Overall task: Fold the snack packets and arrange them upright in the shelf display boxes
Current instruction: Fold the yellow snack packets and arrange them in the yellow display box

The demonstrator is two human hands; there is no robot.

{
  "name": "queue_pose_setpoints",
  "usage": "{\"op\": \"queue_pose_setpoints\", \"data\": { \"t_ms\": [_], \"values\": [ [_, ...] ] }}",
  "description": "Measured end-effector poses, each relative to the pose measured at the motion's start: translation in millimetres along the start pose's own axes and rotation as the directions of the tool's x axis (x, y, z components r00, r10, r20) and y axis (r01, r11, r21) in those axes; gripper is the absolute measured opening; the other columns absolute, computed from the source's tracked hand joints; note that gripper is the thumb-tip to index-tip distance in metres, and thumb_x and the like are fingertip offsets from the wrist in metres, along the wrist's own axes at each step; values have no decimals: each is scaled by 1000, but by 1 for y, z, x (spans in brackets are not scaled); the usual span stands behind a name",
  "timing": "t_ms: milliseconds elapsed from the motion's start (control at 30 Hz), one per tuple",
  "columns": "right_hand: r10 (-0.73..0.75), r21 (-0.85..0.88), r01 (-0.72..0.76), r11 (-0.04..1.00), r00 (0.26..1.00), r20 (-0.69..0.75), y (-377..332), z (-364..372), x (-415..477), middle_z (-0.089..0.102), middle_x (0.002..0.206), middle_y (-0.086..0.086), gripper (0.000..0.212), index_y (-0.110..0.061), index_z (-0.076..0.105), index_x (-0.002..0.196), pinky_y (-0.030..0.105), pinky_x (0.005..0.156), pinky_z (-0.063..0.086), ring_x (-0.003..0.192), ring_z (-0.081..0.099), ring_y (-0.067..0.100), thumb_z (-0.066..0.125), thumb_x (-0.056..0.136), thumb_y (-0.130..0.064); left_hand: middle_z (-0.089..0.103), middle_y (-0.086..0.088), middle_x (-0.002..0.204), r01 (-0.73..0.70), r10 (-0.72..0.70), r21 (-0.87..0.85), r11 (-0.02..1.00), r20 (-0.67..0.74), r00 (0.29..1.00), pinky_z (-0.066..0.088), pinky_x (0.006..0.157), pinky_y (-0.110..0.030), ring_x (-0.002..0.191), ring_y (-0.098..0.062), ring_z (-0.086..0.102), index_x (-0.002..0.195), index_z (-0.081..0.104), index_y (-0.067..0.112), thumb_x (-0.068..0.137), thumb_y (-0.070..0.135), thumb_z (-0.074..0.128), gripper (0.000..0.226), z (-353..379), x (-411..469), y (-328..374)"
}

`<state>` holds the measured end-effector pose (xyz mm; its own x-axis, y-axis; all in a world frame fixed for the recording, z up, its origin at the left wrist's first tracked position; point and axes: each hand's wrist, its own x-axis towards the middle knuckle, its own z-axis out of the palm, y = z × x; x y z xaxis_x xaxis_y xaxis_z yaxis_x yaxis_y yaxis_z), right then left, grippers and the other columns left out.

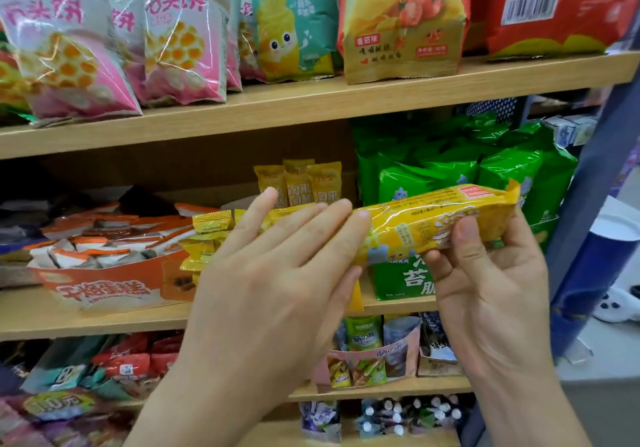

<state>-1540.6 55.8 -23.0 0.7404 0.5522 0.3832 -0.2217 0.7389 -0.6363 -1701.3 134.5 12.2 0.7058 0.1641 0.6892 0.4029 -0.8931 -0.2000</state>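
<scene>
A long yellow snack packet (433, 219) lies crosswise in front of the middle shelf. My right hand (485, 273) grips its right part, thumb on the front and fingers curled beneath. My left hand (277, 273) has straight fingers laid against the packet's left end. Behind my left hand stands a display box with several small yellow packets (207, 235), some upright at the back (298, 183). An orange display box (114, 282) holds orange-and-white packets.
Wooden shelves (311, 107) carry pink, teal and red snack bags above. Green bags (467, 169) stand in a green box at the right of the middle shelf. Lower shelves hold mixed small packets. A blue upright (595, 238) borders the right side.
</scene>
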Motion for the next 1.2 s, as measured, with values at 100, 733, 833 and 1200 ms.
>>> {"op": "queue_pose_setpoints", "data": {
  "t_ms": [100, 733, 833, 1200],
  "values": [
    [-14, -23, 14, 1000, 1000, 6, -2, 7, -7, 68, 80, -8, 35, -17, 57, 99, 19, 54, 51, 71, 65, 7, 68, 66, -23, 63, -2, 130, 18, -18, -67, 998, -3, 1000, 47, 100, -38, 117, -18, 62, 131, 61, 17, 92, 32, 56, 42, -7, -5, -5],
    [93, -202, -49, 978, 971, 219, 4, 20, -50, 72, 93, 1, 44, -24, 70, 100, 30, 74, 55, 87, 68, 17, 87, 62, -39, 65, 21, 123, 276, -362, -800, 533, 79, 929, 49, 91, -14, 116, 2, 60, 129, 63, 29, 83, 23, 71, 47, 2, -70, 9],
    [133, -173, -91, 981, 960, 246, 3, 21, -52, 71, 98, 6, 43, -25, 70, 103, 33, 77, 56, 91, 68, 21, 83, 67, -45, 68, 24, 115, 334, -403, -841, 426, 154, 902, 51, 86, -14, 110, 2, 63, 125, 60, 45, 81, 23, 69, 51, 5, -75, 15],
    [187, -177, -145, 973, 950, 249, 5, 18, -46, 73, 94, 9, 29, -20, 75, 91, 34, 80, 55, 93, 69, 25, 77, 71, -40, 68, 15, 119, 249, -490, -793, 556, -71, 869, 49, 91, -14, 111, 1, 63, 118, 69, 18, 82, 10, 71, 36, 14, -47, 40]
  ]
}}
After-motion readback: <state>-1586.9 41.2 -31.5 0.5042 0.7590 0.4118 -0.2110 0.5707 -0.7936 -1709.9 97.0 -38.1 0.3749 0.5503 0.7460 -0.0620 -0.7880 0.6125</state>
